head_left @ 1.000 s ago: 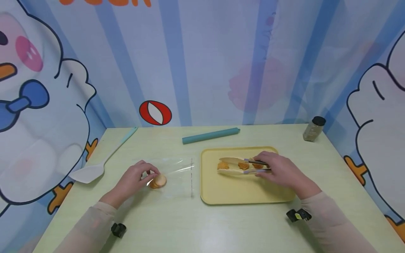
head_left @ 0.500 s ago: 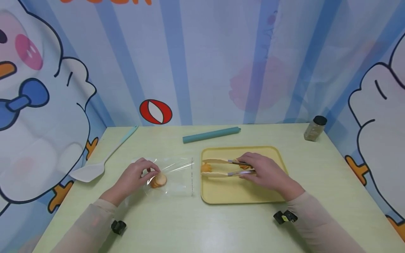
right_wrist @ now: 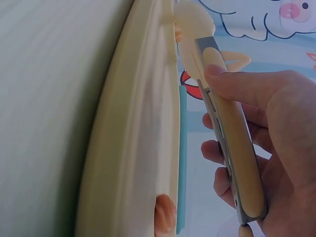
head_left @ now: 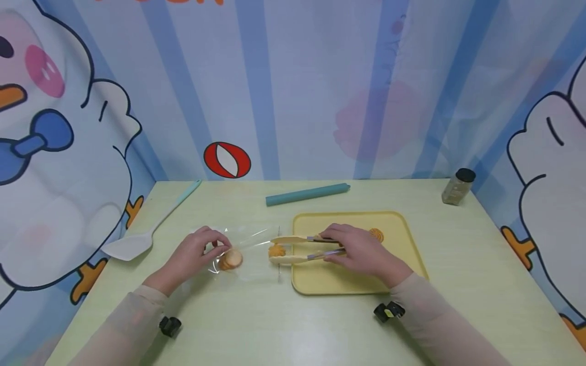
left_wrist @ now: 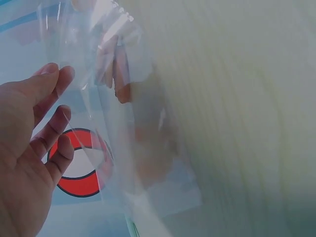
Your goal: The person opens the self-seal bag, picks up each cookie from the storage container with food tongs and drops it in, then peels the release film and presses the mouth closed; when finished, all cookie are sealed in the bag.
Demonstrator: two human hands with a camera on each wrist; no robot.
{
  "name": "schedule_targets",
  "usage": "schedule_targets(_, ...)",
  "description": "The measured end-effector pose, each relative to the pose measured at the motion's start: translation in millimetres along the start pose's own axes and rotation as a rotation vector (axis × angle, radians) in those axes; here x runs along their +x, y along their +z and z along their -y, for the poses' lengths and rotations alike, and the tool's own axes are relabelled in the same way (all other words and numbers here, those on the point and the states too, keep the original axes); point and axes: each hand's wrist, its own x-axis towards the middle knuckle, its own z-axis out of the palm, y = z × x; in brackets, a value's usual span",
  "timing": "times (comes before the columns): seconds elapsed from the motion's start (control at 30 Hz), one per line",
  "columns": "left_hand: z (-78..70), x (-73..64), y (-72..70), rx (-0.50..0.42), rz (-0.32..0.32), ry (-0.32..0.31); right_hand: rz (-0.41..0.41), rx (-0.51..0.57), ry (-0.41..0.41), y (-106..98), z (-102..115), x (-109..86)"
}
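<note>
My left hand (head_left: 199,254) pinches the upper film of a clear plastic bag (head_left: 258,269) between thumb and fingertips; the left wrist view shows the film (left_wrist: 116,118) standing up from the table. Several round biscuits (head_left: 232,258) lie inside the bag. My right hand (head_left: 361,251) grips tongs (head_left: 316,254) with cream-coloured tips, fingers and thumb (right_wrist: 232,84) wrapped round the handles. Between the tong tips sits an orange swirled cookie (head_left: 276,250), above the right end of the bag. Another swirled cookie (head_left: 377,235) lies on the yellow tray (head_left: 320,284), partly behind my right hand.
Behind the bag and tray lies a teal rolling-pin-shaped stick (head_left: 308,194). A white spatula (head_left: 133,246) with a teal handle rests at the left edge. At the back right stands a black-lidded jar (head_left: 458,188). A printed curtain (head_left: 302,101) hangs beyond the table.
My right hand has moved left with the tongs, carrying the swirled cookie from over the tray to the bag's right end. The left hand stays almost still.
</note>
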Motion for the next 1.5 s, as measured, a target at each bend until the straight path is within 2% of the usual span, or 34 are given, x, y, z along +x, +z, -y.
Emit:
schedule_targets(0.3,-2.8,1.0,-0.8,0.007,0.01,-0.003,0.035,0.047,-0.029,13,15,28.5)
schedule_targets(0.57,-3.2,0.9,-0.5,0.013,-0.024,0.028,0.087,0.114,-0.037,21,25,47.6)
schedule_targets(0.73,-2.7,1.5,0.3,0.015,-0.017,0.017,0.092,0.133,-0.061,27,29,57.3)
schedule_targets(0.9,-1.3,0.1,0.5,0.011,-0.039,0.054,0.089,0.143,-0.079,31,33,64.0)
schedule_targets(1.03,-0.4,0.4,1.4,0.009,-0.052,0.081,0.091,0.127,-0.086,33,35,66.3)
schedule_targets(1.2,-0.1,0.6,1.3,0.011,-0.041,0.08,0.1,0.115,-0.078,33,38,65.3)
schedule_targets(1.5,3.1,-0.4,0.6,0.008,-0.038,0.056,0.073,0.081,-0.029,21,33,46.1)
